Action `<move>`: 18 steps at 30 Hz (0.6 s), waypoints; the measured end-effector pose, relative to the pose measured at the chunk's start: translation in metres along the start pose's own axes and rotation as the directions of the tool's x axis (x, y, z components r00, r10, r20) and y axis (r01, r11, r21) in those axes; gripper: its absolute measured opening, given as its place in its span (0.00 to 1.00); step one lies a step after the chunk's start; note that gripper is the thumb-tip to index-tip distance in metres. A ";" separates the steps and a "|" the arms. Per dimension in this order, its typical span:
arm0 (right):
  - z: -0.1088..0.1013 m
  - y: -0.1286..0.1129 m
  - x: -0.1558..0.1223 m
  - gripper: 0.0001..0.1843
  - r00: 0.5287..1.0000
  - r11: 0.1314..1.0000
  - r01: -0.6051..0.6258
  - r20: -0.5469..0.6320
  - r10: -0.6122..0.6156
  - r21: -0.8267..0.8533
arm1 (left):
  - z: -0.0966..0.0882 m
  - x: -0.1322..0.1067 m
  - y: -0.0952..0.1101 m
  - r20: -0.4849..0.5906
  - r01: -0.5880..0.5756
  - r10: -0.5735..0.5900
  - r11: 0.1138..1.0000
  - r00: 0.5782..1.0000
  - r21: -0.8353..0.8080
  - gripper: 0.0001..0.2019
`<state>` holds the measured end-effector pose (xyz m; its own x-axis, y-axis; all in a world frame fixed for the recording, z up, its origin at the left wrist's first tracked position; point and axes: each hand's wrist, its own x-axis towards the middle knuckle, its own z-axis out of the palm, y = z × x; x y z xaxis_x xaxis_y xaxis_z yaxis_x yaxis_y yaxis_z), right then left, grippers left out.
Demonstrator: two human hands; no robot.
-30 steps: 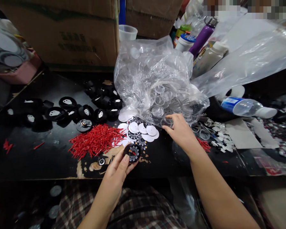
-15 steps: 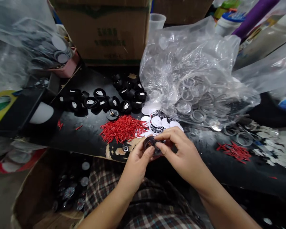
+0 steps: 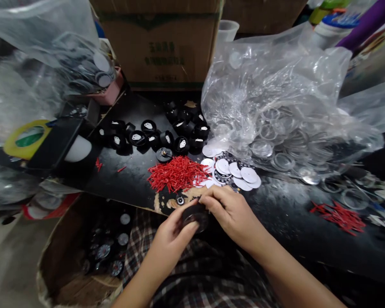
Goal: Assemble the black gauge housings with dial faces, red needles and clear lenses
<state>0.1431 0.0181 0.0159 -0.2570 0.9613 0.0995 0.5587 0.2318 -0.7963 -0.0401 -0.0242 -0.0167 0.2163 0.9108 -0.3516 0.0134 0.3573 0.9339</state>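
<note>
Both hands meet over my lap at the table's near edge, closed on one small round black gauge. My left hand cups it from below with thumb and fingers. My right hand presses its fingertips on the gauge's top rim. Just beyond lie a pile of red needles, several white and printed dial discs and a cluster of black housings. A clear bag of transparent round covers sits at the right.
A cardboard box holding finished gauges stands on the floor at lower left. Cartons, a plastic cup and bottles line the back. More red needles lie at right. A bag of parts and yellow tape roll sit left.
My right hand came back from the bag of clear covers and joined my left hand on the gauge. Both hands drew the gauge off the table toward my lap. The view swung left.
</note>
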 end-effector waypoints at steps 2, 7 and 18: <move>-0.003 0.005 -0.001 0.14 0.997 0.995 -0.065 0.044 0.062 0.072 | -0.039 -0.022 -0.010 -0.273 0.037 0.011 0.985 0.962 0.169 0.19; 0.007 0.002 0.006 0.11 0.992 0.993 -0.079 0.107 0.069 0.088 | -0.098 -0.021 -0.005 -0.450 0.019 0.447 0.692 0.773 0.721 0.20; 0.006 0.003 -0.015 0.12 0.967 0.995 -0.096 0.234 0.103 -0.041 | -0.068 0.129 0.054 -0.126 -0.235 0.549 0.539 0.826 0.809 0.23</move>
<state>0.1440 0.0034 0.0080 -0.3752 0.9184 -0.1253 0.6128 0.1444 -0.7769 -0.0783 0.1265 -0.0161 0.0625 0.9747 0.2145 0.7460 -0.1884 0.6387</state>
